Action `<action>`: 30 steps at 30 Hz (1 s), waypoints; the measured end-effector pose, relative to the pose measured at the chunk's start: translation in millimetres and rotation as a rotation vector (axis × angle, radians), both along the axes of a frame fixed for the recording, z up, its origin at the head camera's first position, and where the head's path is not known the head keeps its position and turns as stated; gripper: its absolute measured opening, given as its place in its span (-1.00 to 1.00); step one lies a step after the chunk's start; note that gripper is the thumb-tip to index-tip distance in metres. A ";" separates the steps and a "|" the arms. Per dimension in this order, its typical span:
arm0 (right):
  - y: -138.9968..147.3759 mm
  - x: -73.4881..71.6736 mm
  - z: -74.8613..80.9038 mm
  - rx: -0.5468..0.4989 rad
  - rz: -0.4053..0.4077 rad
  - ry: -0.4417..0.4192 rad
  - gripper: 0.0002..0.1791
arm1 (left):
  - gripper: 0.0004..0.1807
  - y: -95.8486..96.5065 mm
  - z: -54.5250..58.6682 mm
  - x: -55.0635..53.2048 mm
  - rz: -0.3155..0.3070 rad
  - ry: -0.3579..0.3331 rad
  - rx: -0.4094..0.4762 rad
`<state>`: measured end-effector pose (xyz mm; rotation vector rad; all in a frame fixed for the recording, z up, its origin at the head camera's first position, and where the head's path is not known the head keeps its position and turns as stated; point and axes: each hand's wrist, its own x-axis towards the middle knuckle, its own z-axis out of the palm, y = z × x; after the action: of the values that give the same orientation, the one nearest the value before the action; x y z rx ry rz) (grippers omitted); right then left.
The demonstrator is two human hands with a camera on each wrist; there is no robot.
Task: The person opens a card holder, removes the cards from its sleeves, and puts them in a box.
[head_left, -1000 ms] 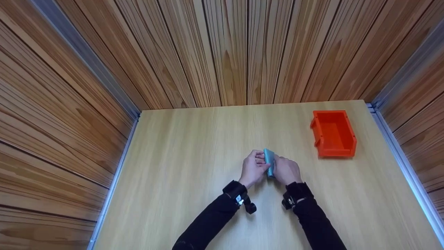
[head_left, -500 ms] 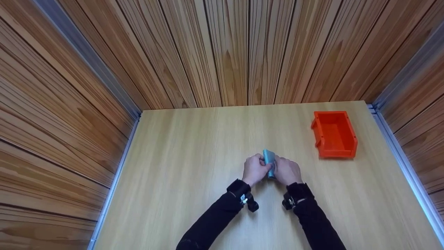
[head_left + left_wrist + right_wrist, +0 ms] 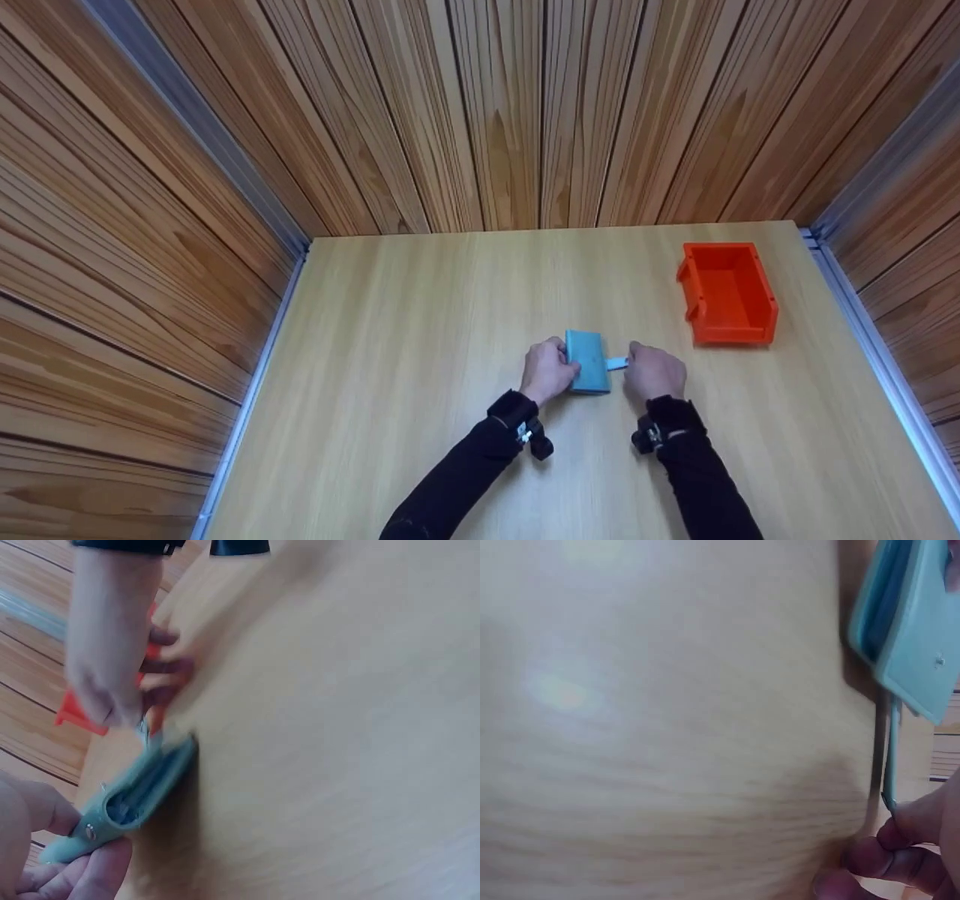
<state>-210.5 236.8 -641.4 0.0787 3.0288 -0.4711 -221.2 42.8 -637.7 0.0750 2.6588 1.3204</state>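
A small teal wallet (image 3: 588,361) lies at a tilt between my hands, just above or on the table; I cannot tell which. My left hand (image 3: 547,369) grips its left side, thumb on one face and fingers behind. From the wallet's right side runs a narrow light-blue strap (image 3: 617,364), and my right hand (image 3: 655,373) pinches its end. In the left wrist view the wallet (image 3: 139,799) shows metal snaps and a gap between its layers. The right wrist view has the strap (image 3: 890,754) stretched straight from wallet to fingertips (image 3: 870,855).
An orange open-front bin (image 3: 726,294) stands at the table's back right, beyond my right hand. The light wooden table (image 3: 405,322) is bounded by metal rails (image 3: 251,390) and wood-plank walls (image 3: 495,112).
My right hand has moved right, off the wallet's body, drawing the strap out sideways. The wallet has turned so its broad face shows. My left hand keeps its grip on the left side.
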 end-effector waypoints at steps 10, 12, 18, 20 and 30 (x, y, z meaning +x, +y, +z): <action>6.6 2.2 -3.2 0.009 0.007 -0.026 -0.87 | -0.86 -0.6 -3.1 0.8 0.002 -0.032 0.018; 6.9 3.2 -3.8 0.012 0.006 -0.046 -0.87 | -0.86 -0.9 -3.8 0.8 0.003 -0.041 0.024; 8.9 4.9 -6.3 0.009 0.009 -0.047 -0.87 | -0.88 -5.5 -11.8 -1.7 0.000 -0.033 0.022; 8.6 5.4 -6.3 0.006 0.010 -0.052 -0.86 | -0.86 -7.7 -15.3 -1.9 0.002 -0.024 0.002; 7.8 7.0 -1.6 -0.011 -0.007 -0.071 -0.85 | -0.87 -9.8 -17.7 -5.0 -0.009 0.020 -0.065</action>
<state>-203.5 244.6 -643.0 0.1025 2.9575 -0.4744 -226.2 32.9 -655.3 0.0920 2.7121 1.2362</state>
